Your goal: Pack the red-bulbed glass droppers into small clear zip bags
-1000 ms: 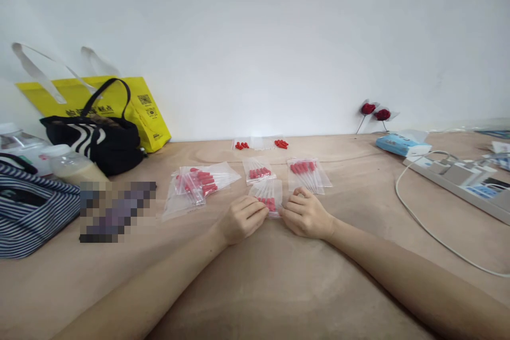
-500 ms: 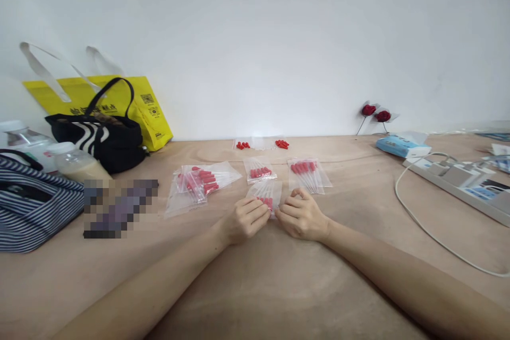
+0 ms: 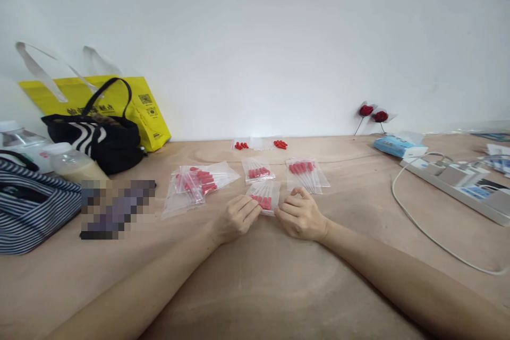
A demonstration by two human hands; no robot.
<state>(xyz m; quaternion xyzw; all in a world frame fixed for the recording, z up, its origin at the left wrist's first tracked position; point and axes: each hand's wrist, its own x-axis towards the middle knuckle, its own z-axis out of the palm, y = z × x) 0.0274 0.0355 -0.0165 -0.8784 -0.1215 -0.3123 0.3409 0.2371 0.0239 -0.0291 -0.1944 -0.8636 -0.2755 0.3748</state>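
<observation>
Left grip (image 3: 238, 218) slightly leftward, clear bag (image 3: 266, 190) between it and right grip (image 3: 302, 216)

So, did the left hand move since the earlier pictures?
Yes, the left hand has moved slightly to the left, judged against the yellow bag, which now is a little nearer to its fingertips.

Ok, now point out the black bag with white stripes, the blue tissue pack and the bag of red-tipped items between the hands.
Black bag (image 3: 113, 147): head view, on its dark side.
Blue tissue pack (image 3: 392, 146): head view, on its top.
Bag between the hands (image 3: 265, 203): head view, on its red contents.
</observation>
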